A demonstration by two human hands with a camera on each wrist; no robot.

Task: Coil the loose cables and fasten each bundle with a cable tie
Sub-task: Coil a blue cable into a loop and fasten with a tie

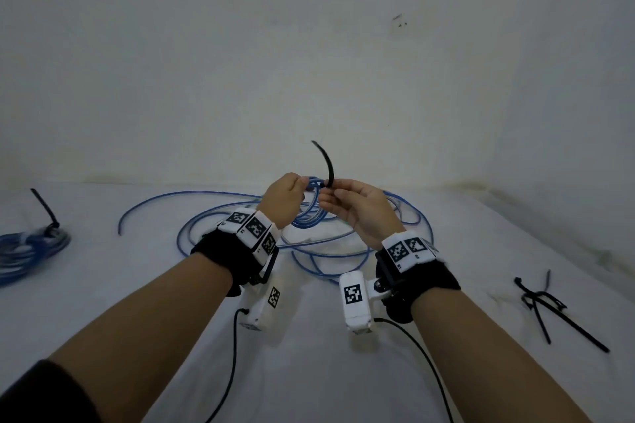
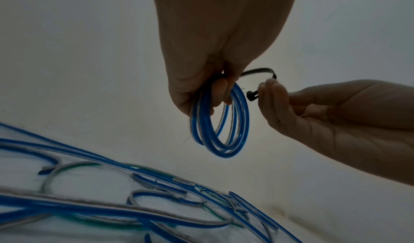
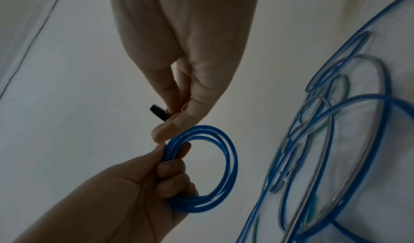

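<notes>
A small coil of blue cable [image 2: 224, 133] hangs above the table in my left hand [image 2: 201, 90], whose fingers curl round its top. A black cable tie [image 1: 327, 165] rises in a curve between my two hands. My right hand [image 1: 347, 203] pinches it near its head [image 2: 252, 95], close beside the coil. In the right wrist view the tie's head [image 3: 158, 111] sticks out from my right fingertips [image 3: 177, 122], just above the coil [image 3: 226, 167] and my left hand [image 3: 139, 181]. How far the strap wraps the coil is hidden behind my fingers.
Loose blue cable [image 1: 220, 216] sprawls in wide loops on the white table [image 1: 309, 371] under and beyond my hands. A tied blue bundle [image 1: 31, 247] with its tie tail upright lies at the far left. Several spare black ties [image 1: 549, 309] lie at the right. A wall stands behind.
</notes>
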